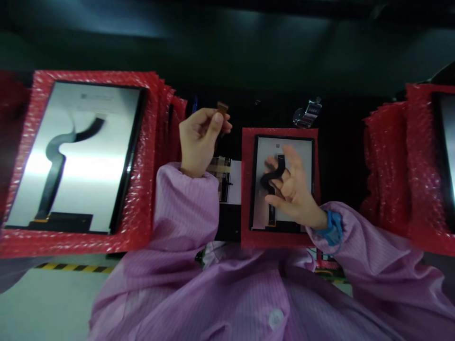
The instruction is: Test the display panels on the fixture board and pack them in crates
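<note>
My left hand [202, 137] is raised over the dark bench, pinching a small brown flex cable [222, 108] between thumb and fingers; its lower part is hidden by the hand. Over the middle display panel [263, 144] is my right hand [293, 187], its fingers apart and slightly blurred. A black S-shaped flex cable [280, 166] on that panel runs among its fingers, and I see no grip on it. The panel lies silver back up on a red bubble-wrap sheet [248, 189]. A blue wrist strap [333, 228] circles my right wrist.
To the left, a larger-looking panel [95, 175] with its own black cable rests on stacked red bubble bags [142, 227]. More red bags [387, 170] bear another panel [450, 128] at right. A metal tally counter [310, 113] sits behind; a white card [235, 182] lies between my hands.
</note>
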`<state>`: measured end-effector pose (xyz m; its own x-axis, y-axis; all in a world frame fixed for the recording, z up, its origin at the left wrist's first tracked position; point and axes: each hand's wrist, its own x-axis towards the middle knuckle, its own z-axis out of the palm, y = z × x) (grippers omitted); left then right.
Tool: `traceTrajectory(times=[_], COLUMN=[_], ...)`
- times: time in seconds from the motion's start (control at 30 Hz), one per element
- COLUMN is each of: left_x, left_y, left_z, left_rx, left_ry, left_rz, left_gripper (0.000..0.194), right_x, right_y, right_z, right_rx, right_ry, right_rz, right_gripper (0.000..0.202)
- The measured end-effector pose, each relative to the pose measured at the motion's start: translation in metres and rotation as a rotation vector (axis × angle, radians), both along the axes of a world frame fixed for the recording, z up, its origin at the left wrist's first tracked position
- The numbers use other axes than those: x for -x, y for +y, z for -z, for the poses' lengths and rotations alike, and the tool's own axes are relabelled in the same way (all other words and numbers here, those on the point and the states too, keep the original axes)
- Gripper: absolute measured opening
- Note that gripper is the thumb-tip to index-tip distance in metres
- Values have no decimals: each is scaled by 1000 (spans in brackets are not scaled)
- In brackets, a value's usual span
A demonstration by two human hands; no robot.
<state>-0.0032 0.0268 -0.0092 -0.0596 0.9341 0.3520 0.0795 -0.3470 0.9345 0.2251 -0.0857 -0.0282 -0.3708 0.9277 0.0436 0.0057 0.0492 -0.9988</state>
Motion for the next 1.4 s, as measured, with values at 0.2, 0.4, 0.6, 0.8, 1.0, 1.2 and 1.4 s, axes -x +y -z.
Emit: traceTrajectory(times=[0.2, 0.4, 0.6, 0.8, 1.0, 1.2, 1.4], left_x=[2, 6, 7, 5, 2, 3, 4], left_y=[-12, -22, -23, -27, -31, -32, -33], left_z=[-9, -27, -31, -28, -24, -22, -20], left_rx=[-17, 110, 88, 111, 154, 180, 175], left_ry=[157, 655, 853, 878, 907, 812, 812], left_rz=[190, 342, 472, 568, 600, 600, 604], left_gripper=[25, 25, 24, 21, 19, 23, 27], right_x=[11, 25, 23, 15, 18, 21, 20], right_y=[7, 27, 33, 40, 44, 43, 44], right_z=[-9, -24, -19, -12, -11, -11, -10], right_rx=[82, -246, -432, -515, -544, -565, -562], right_ry=[57, -301, -412, -498, -661, -703, -734], right_rz=[33, -70, -227, -203, -202, -205, -223], right_gripper=[53, 49, 38, 30, 33, 30, 31])
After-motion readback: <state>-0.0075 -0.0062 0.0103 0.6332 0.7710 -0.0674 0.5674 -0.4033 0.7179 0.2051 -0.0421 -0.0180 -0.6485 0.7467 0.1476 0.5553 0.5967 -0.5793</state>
